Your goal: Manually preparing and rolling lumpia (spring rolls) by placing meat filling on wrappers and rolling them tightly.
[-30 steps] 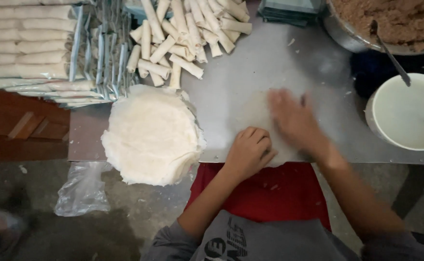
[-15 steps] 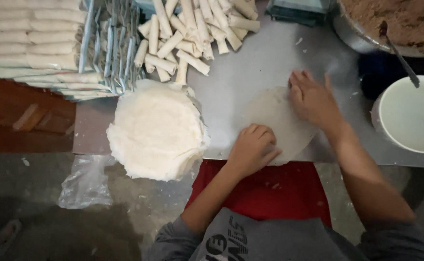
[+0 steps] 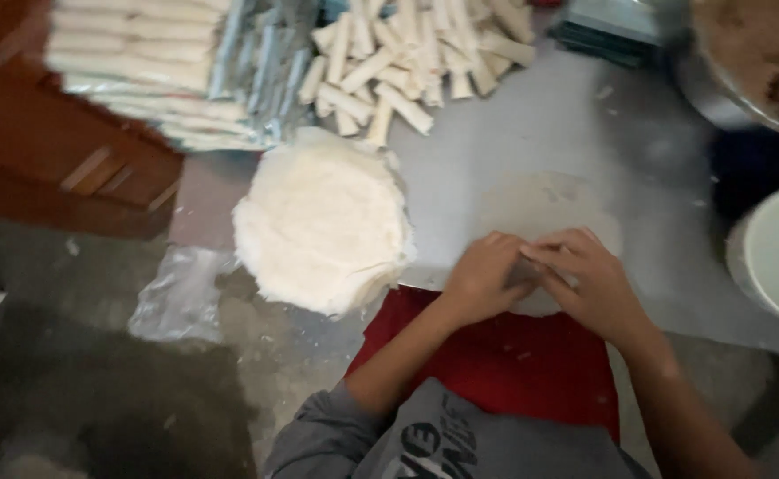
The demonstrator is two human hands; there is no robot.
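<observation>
I see a grey tabletop (image 3: 585,115) carrying a thick stack of white wrappers (image 3: 323,222) at its near left edge. Beyond it lies a heap of finished rolls (image 3: 407,53). A single round wrapper (image 3: 540,208) lies flat near the front edge. Both forearms reach forward over it. The left hand (image 3: 483,275) and right hand (image 3: 585,275) meet fingertip to fingertip, fingers curled, pinching the wrapper's near edge together.

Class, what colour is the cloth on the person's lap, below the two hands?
Red, seen in the head view: the lap cloth.
</observation>
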